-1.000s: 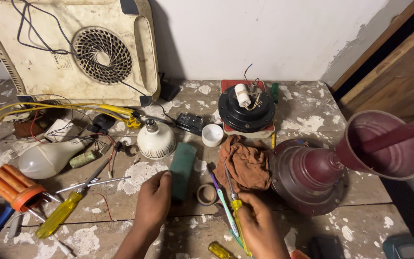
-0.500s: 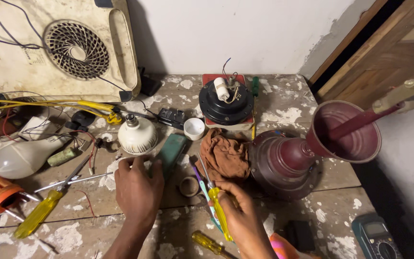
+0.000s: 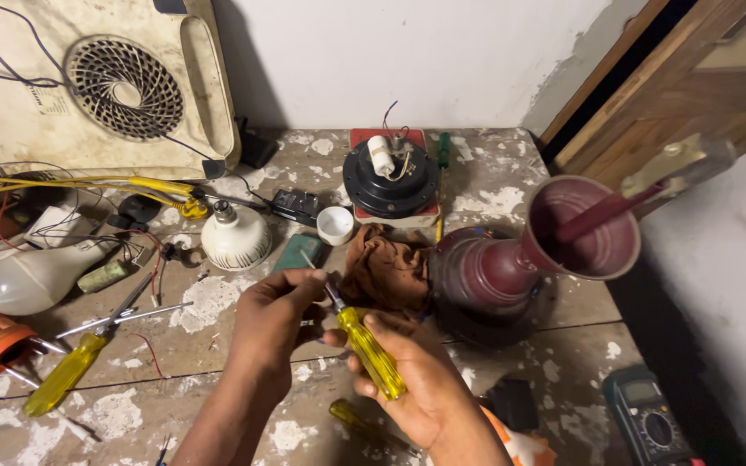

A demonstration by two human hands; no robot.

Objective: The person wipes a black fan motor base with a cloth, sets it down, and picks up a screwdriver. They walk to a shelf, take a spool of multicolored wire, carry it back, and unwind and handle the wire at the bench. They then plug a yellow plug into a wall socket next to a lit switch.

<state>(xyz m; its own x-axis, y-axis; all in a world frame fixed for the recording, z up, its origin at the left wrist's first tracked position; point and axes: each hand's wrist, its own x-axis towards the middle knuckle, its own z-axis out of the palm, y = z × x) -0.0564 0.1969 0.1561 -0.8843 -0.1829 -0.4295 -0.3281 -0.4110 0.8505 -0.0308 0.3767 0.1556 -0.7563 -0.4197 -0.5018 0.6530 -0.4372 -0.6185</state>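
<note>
**Yellow screwdriver held between two hands over a cluttered tabletop**

A worn, paint-flecked tabletop [image 3: 494,198] carries everything. Largest is the cream appliance casing [image 3: 88,95] with its round grille, propped against the wall at the back left so its wires trail onto the surface. To the right lies a maroon fan housing [image 3: 485,280] with its cup-shaped part [image 3: 584,229] tipped on its side. At the back centre a black fan motor [image 3: 390,177] sits on a red base, wires upward. A brown rag [image 3: 386,267] lies crumpled between motor and housing. Left of centre a white bulb base [image 3: 235,237] stands upright; a bare bulb globe [image 3: 32,278] lies further left. A second yellow screwdriver [image 3: 66,375] rests near the left edge, and a multimeter [image 3: 649,414] sits at the lower right corner.

Above the front middle of the tabletop, the right hand [image 3: 416,380] wraps its fingers closed around the handle of the yellow screwdriver [image 3: 371,352], shaft slanting up and left. The left hand [image 3: 274,315] pinches its fingers at the shaft near the tip, seemingly steadying it; whether a small part is held there cannot be told.
</note>
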